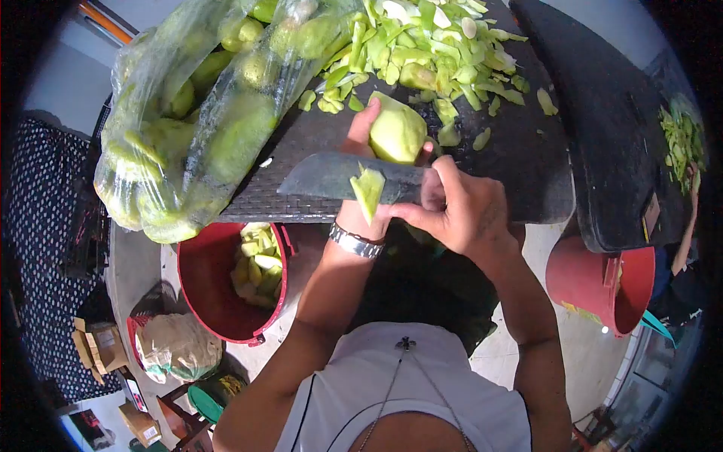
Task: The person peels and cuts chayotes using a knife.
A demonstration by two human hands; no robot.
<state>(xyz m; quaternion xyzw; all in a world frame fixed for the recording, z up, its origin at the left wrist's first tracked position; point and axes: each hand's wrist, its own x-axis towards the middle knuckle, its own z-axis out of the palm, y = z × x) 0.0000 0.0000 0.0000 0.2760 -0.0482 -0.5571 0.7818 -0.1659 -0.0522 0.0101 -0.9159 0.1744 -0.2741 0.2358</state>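
My left hand [360, 134], with a metal watch on its wrist, is closed around a mostly peeled green mango [399, 129] above the near edge of the dark woven table. Just in front of that mango, my right hand [471, 202] grips a wide-bladed knife [312, 178]; its blade points left and hides part of my left hand. A pale green slice of peel [368, 192] clings to the flat of the blade. Beyond the mango lies a heap of green peelings [452, 60].
A clear plastic bag of green mangoes [233, 143] covers the table's left side. Below it stands a red bucket [197, 279] with peeled pieces inside. Another red bucket [595, 282] stands under a second black table [602, 113] at right, where another person's arm [687, 226] reaches in.
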